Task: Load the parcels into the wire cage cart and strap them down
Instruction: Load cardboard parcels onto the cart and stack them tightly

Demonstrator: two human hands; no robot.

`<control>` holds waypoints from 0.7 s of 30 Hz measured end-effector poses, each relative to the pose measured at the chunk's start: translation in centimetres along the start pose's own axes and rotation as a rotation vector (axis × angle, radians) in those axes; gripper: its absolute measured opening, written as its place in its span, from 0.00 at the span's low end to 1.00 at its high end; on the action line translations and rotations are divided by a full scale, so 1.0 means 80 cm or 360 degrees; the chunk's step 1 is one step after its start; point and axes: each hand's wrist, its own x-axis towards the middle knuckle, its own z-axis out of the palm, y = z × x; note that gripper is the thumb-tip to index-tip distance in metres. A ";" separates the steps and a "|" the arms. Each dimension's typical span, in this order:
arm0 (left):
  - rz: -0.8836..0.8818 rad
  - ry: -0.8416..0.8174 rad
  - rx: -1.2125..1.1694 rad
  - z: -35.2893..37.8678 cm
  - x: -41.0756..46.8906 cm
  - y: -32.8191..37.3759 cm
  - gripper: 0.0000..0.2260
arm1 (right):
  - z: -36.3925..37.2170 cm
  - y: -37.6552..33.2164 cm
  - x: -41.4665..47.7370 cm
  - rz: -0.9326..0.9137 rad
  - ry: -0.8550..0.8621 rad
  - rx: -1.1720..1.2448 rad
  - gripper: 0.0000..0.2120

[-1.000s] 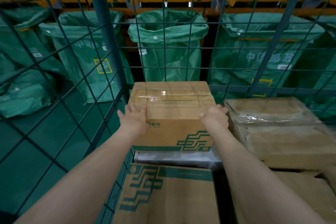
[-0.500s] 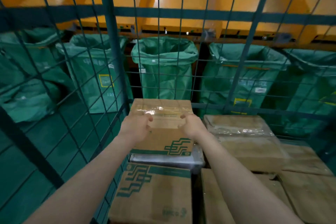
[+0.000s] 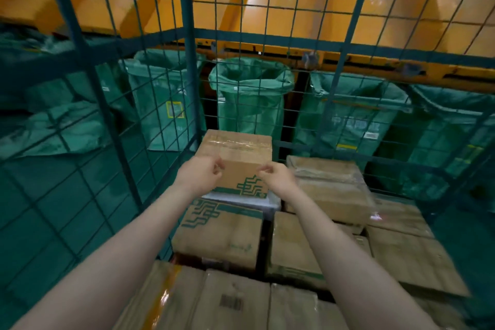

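Note:
A brown cardboard parcel with a green logo and clear tape on top sits in the far left corner of the green wire cage cart. It rests on a flat white-wrapped parcel. My left hand and my right hand hover in front of the parcel's near face, fingers loosely curled and holding nothing. Whether the fingertips touch the cardboard is unclear.
More cardboard parcels fill the cart: a logo box below, a plastic-wrapped box to the right, and several nearer ones. Green mail sacks hang behind the mesh under an orange chute.
Both hands have let go of the parcel's top and drawn back toward me. The parcel stays in the corner. My view has pulled back and tilted up.

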 end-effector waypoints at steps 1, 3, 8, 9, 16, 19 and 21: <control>0.0004 -0.0006 0.0033 0.001 -0.013 0.003 0.12 | 0.001 0.000 -0.008 -0.0012 -0.0005 0.0024 0.09; -0.0009 -0.0035 0.0072 -0.003 -0.043 0.011 0.12 | 0.002 -0.001 -0.029 -0.0012 -0.0022 0.0059 0.09; -0.0085 0.0028 -0.0270 -0.017 -0.111 0.022 0.11 | 0.010 -0.009 -0.096 -0.0041 -0.0004 0.0132 0.08; -0.0085 0.0061 -0.0378 -0.020 -0.123 0.023 0.10 | 0.012 -0.011 -0.111 -0.0039 -0.0003 0.0169 0.07; -0.0095 0.0043 -0.0977 -0.022 -0.202 0.016 0.09 | 0.040 -0.013 -0.220 0.0127 0.0100 0.0466 0.09; -0.0056 -0.0033 -0.1052 -0.018 -0.234 0.005 0.09 | 0.060 -0.009 -0.261 0.0255 0.0172 0.0564 0.10; -0.0032 -0.0101 -0.1052 -0.017 -0.252 0.002 0.09 | 0.072 -0.006 -0.286 0.0308 0.0214 0.0643 0.10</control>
